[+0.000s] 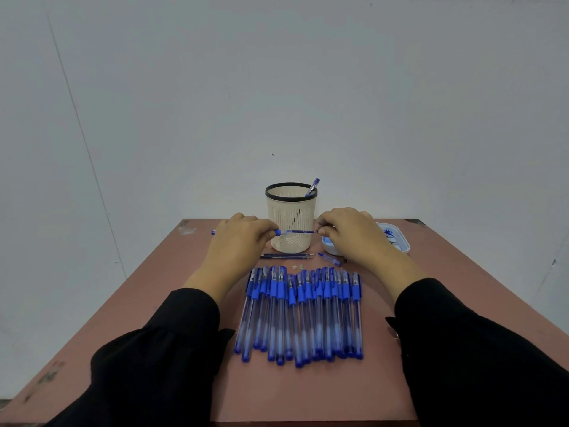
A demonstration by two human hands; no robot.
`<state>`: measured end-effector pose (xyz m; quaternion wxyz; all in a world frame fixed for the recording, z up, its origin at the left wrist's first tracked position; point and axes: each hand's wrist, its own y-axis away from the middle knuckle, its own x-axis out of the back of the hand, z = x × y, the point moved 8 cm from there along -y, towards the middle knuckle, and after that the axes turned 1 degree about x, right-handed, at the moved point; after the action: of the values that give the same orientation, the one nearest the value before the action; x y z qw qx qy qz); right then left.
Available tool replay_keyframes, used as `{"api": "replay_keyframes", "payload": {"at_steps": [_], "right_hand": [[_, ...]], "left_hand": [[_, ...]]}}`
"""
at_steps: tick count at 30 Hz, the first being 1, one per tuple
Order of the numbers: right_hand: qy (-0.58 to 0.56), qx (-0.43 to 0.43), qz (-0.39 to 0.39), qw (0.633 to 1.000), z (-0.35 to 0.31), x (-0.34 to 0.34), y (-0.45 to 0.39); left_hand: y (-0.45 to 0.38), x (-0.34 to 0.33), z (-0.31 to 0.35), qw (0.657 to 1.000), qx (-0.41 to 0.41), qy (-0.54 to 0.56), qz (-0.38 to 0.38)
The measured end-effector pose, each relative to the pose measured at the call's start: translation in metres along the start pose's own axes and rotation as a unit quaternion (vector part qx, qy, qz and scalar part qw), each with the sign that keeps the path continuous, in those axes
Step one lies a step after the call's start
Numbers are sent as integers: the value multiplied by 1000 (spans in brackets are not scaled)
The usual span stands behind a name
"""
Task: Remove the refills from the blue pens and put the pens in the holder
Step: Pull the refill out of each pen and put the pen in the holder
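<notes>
A cream slotted pen holder [291, 221] with a black rim stands at the table's far middle, with one blue pen [313, 186] leaning in it. In front of the holder my left hand [238, 241] grips a blue pen barrel [277, 232] held level. My right hand [354, 234] pinches the thin dark refill [300, 232] that sticks out of that barrel. Two loose refills [288, 256] lie on the table below. A short blue pen piece [331, 259] lies to their right. A row of several blue pens [300, 312] lies near me.
A white and blue tray [397, 238] sits at the far right, partly behind my right hand. Small pale bits [298, 266] lie above the pen row. The reddish table [172, 303] ends at a grey wall. Black sleeves cover both forearms.
</notes>
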<state>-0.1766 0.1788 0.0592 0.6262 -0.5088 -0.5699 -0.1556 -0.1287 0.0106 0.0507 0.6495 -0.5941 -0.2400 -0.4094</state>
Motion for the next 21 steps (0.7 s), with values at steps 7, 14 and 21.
{"api": "replay_keyframes", "payload": {"at_steps": [7, 14, 21], "right_hand": [[-15, 0, -10, 1000, -3, -2, 1], [-180, 19, -28, 983, -23, -5, 7], [-90, -24, 10, 996, 13, 12, 7]], "left_hand": [[0, -4, 4, 999, -14, 33, -7], [0, -7, 14, 998, -49, 46, -10], [0, 1, 3, 999, -12, 34, 10]]}}
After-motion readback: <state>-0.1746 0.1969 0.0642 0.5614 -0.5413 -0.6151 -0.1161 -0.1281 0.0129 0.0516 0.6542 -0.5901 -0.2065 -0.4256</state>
